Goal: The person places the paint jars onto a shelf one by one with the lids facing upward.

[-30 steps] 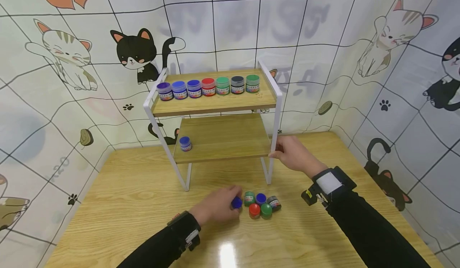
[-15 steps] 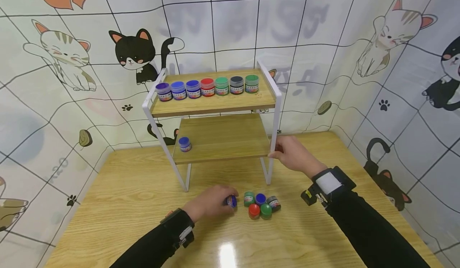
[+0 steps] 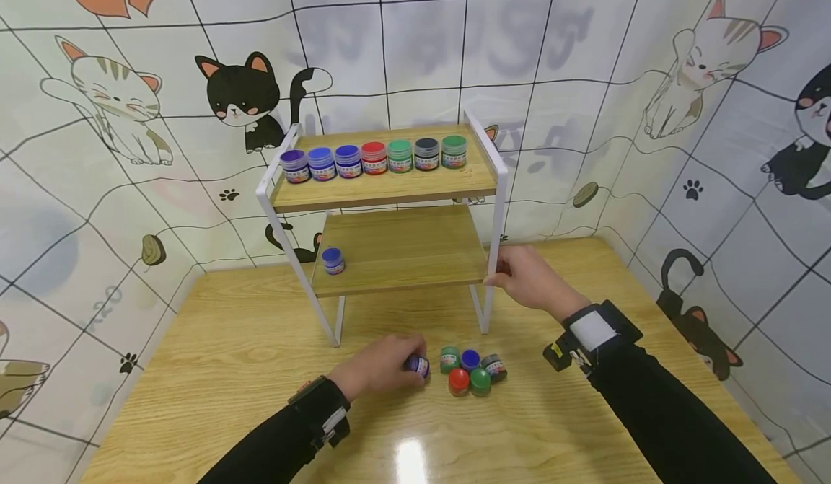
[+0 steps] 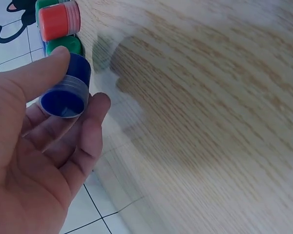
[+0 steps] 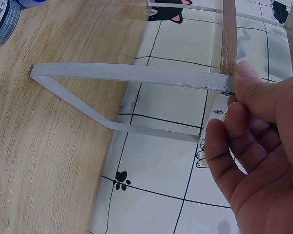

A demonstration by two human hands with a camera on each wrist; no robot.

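Observation:
My left hand (image 3: 381, 365) holds a small blue paint jar (image 3: 418, 366) low over the table, thumb on one side and fingers curled on the other. In the left wrist view this jar (image 4: 66, 101) is tipped over in the grip. My right hand (image 3: 534, 280) pinches the white metal frame (image 5: 136, 73) of the two-tier shelf (image 3: 402, 242) at its right side, level with the lower board. Just right of the left hand is a cluster of jars: a red one (image 3: 458, 381), two green, a blue one (image 3: 470, 359) and a black one (image 3: 494, 368) lying tilted.
Along the upper board (image 3: 383, 197) stands a row of several paint jars, purple, blue, red, green and black. One blue-capped jar (image 3: 334, 260) is at the left end of the lower board. A cat-patterned backdrop (image 3: 422, 44) surrounds the wooden table (image 3: 214, 368).
The left hand has drawn the blue jar leftward, away from the cluster, and tipped it so its label shows. The right hand stays on the shelf frame.

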